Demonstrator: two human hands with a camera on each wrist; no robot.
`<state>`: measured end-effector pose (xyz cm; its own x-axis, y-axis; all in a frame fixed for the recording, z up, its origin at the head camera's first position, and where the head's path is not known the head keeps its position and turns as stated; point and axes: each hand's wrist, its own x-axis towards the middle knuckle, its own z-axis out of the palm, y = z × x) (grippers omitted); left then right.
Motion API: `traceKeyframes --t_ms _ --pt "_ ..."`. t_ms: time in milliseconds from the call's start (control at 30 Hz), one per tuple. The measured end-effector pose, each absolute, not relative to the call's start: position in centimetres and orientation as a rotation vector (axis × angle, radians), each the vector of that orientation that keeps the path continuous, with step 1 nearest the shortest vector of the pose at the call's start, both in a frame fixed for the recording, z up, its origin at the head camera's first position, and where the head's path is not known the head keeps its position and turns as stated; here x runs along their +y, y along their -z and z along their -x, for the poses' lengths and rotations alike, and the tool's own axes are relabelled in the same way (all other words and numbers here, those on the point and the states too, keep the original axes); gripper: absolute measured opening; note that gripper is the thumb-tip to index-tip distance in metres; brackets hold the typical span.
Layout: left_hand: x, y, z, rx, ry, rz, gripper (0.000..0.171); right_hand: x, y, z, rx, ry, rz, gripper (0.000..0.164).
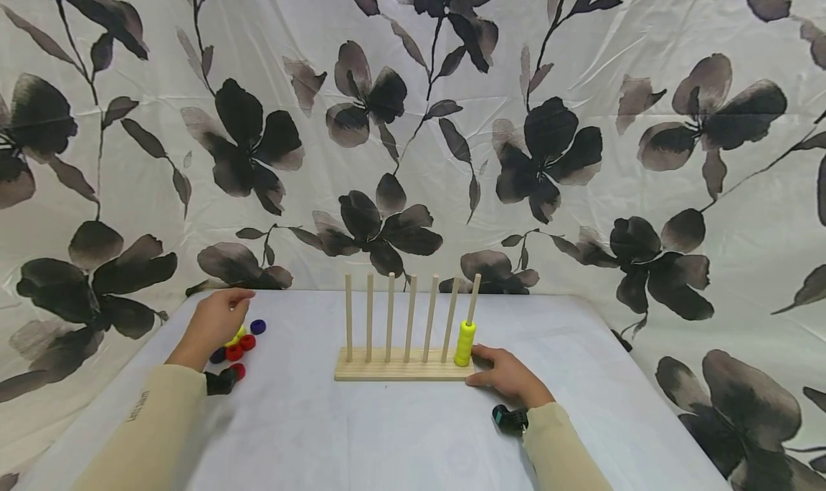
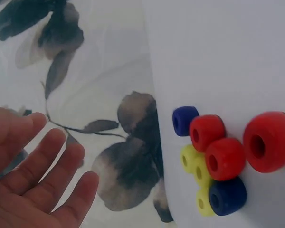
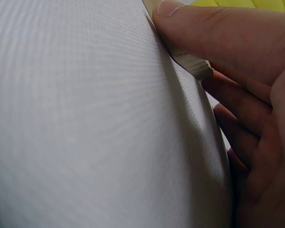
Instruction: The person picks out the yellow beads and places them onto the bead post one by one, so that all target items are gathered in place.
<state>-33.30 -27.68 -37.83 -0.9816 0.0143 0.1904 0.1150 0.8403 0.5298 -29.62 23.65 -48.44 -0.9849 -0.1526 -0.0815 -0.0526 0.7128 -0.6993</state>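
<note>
A wooden peg stand (image 1: 400,372) with a row of upright pegs stands on the table. Yellow beads (image 1: 464,344) are stacked on its rightmost peg, while the other pegs are bare. My right hand (image 1: 513,376) grips the stand's right end, thumb at the front edge and fingers behind. Over the loose beads at the table's left is my left hand (image 1: 218,322), its fingers loosely bent and holding nothing. Below it lie red beads (image 2: 281,142), blue beads (image 2: 232,202) and yellow beads (image 2: 205,178), several of them bunched together.
The white-covered table (image 1: 387,441) ends just behind the stand, where a floral cloth (image 1: 413,118) hangs as a backdrop. One blue bead (image 1: 258,327) lies slightly apart at the back of the bead group.
</note>
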Motion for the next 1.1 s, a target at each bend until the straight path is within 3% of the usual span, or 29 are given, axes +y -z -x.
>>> traceKeyframes --t_ms 1100 --pt "-31.8 42.4 34.1 -3.064 0.907 -0.357 0.043 23.8 48.5 29.6 2.769 1.139 0.154 0.074"
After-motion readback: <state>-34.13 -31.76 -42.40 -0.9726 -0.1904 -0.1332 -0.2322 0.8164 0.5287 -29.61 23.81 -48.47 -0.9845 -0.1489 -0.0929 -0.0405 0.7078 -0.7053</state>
